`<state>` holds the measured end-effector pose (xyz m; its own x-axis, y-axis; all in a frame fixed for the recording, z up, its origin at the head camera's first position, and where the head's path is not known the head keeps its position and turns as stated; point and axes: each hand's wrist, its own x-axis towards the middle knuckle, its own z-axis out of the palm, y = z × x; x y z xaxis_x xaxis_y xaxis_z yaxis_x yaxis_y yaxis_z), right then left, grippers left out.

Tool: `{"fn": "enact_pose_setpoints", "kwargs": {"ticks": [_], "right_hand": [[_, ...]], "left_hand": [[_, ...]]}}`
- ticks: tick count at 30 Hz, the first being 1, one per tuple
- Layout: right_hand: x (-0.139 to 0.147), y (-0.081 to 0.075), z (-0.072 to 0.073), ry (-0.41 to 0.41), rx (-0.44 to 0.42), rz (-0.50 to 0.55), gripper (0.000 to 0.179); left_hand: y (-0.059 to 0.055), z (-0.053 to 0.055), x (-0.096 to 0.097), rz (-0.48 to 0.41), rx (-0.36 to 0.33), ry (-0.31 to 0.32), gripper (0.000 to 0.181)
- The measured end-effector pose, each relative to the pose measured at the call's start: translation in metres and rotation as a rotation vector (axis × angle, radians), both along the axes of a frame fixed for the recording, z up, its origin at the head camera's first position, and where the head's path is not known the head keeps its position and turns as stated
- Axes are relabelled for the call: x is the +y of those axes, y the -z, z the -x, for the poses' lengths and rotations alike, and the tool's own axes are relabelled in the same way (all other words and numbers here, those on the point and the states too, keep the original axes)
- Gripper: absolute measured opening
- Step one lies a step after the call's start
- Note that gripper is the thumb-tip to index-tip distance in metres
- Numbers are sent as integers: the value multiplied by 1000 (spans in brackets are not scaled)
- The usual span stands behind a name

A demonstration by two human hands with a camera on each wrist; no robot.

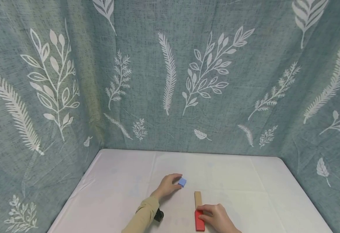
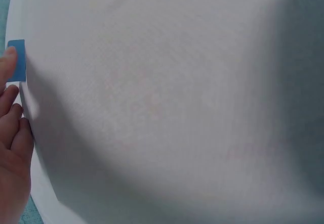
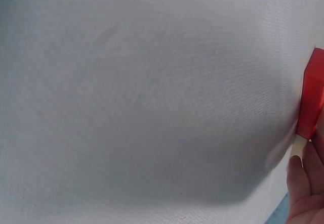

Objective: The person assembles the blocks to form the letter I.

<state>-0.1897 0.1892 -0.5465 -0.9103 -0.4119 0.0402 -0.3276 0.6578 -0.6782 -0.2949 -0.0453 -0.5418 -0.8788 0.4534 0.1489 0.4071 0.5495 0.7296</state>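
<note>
My left hand [image 1: 167, 186] reaches out over the white table, thumb and fingertips on either side of a small blue block [image 1: 183, 182]. In the left wrist view the thumb lies against the face of that blue block [image 2: 21, 62]. Nearer to me, my right hand [image 1: 217, 216] pinches a long red block [image 1: 199, 225] from its right side. A plain wooden block [image 1: 197, 197] lies end to end with the red one, pointing away from me. The right wrist view has the red block [image 3: 311, 95] at its right edge, above the curled fingers [image 3: 298, 178].
The table [image 1: 123, 181] has a white cover with faint creases. Teal curtains [image 1: 146, 81] with white leaf prints hang behind it and along both sides. A black wrist device [image 1: 159, 215] shows beside the left sleeve [image 1: 143, 215].
</note>
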Motion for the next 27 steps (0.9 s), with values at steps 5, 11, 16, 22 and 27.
{"fn": "enact_pose_setpoints", "kwargs": {"ticks": [5, 11, 16, 22, 27], "right_hand": [[1, -1, 0, -2, -1, 2, 33], [1, 0, 0, -3, -4, 7, 33], [1, 2, 1, -4, 2, 6, 33], [2, 2, 1, -5, 3, 8, 34], [2, 2, 1, -6, -2, 7, 34]], "left_hand": [[3, 3, 0, -10, 30, -2, 41], [7, 4, -1, -54, 17, -8, 35], [10, 4, -2, -84, 14, -16, 32], [13, 5, -2, -105, 23, -26, 30], [14, 5, -2, -114, 25, -34, 29]]}}
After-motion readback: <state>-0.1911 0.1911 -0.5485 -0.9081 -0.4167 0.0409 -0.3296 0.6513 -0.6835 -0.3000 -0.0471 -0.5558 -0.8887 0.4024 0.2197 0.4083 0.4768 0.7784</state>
